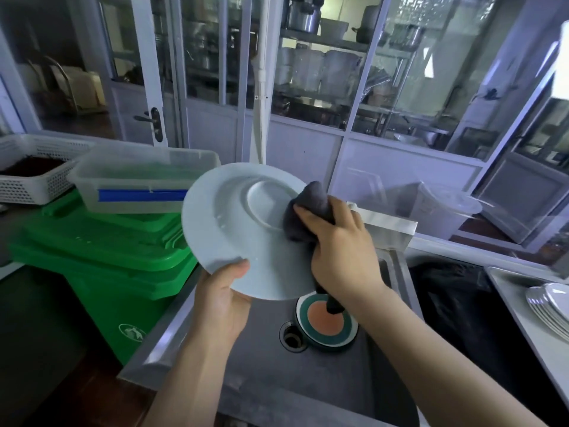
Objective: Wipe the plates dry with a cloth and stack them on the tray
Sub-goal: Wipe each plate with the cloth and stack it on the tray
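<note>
One white emblem [131,331], too small to read, marked the green bin [101,272] at eight o'clock. The left hand [222,303] gripped the white plate [234,229] by its lower rim, thumb on top. The right hand [341,251] clenched a grey cloth [308,208] against the plate's three o'clock side, above the sink [308,380]. Stacked plates [548,306] sat on the tray [508,291] at three o'clock.
</note>
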`<control>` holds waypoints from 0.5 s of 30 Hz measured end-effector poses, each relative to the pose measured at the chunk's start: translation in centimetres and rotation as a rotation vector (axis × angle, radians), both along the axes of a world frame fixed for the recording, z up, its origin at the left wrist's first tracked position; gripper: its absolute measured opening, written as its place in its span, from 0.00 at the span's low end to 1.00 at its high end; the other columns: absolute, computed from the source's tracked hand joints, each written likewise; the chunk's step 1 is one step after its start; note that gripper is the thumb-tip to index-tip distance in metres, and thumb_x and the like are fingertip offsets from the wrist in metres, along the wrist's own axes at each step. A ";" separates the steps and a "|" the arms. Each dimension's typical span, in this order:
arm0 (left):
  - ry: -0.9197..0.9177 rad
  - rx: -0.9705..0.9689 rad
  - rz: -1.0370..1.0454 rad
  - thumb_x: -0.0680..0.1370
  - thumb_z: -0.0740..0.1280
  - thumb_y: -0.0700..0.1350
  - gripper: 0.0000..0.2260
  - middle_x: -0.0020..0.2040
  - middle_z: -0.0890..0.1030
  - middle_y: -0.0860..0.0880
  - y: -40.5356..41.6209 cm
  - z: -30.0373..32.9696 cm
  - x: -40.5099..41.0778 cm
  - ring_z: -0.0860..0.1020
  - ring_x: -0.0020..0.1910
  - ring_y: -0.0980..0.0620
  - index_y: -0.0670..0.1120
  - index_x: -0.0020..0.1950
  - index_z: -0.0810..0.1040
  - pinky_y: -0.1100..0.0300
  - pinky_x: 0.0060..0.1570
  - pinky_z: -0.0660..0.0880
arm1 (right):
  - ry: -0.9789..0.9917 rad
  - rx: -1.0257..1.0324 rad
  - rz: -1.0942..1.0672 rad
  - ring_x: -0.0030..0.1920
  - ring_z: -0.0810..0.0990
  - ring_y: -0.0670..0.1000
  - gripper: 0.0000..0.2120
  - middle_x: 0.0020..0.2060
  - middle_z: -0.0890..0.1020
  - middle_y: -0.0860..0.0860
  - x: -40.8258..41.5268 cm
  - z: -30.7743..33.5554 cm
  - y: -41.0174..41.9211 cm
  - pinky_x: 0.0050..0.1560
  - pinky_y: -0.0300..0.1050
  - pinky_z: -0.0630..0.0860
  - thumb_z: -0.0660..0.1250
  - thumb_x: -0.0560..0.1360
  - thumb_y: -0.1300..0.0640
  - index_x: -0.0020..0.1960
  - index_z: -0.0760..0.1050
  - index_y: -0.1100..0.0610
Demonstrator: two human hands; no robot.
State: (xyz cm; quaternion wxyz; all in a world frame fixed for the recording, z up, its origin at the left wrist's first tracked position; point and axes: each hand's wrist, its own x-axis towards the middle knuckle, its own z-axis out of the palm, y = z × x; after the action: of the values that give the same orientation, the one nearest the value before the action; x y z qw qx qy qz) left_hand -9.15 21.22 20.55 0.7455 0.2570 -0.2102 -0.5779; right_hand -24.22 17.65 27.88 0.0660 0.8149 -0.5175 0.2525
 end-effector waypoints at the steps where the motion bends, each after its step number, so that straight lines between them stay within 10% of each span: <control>1: -0.016 -0.001 0.002 0.65 0.64 0.35 0.23 0.54 0.83 0.42 0.0 -0.1 0.2 0.80 0.56 0.39 0.45 0.59 0.79 0.42 0.59 0.74 | 0.035 0.018 -0.026 0.59 0.69 0.62 0.31 0.68 0.68 0.53 -0.1 0.5 -0.2 0.57 0.55 0.70 0.58 0.70 0.62 0.69 0.71 0.41; 15: -0.156 -0.035 -0.047 0.65 0.65 0.34 0.26 0.56 0.82 0.40 0.9 -0.7 1.4 0.79 0.57 0.38 0.42 0.64 0.76 0.42 0.57 0.75 | 0.129 -0.035 0.008 0.62 0.67 0.61 0.27 0.70 0.66 0.49 0.2 3.0 -2.3 0.58 0.55 0.67 0.58 0.73 0.61 0.67 0.72 0.38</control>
State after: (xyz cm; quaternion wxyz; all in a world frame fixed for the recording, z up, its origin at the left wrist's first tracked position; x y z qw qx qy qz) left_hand -7.71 22.14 19.84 0.7174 0.2832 -0.2835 -0.5699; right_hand -24.06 15.32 30.92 0.1125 0.8303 -0.5045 0.2085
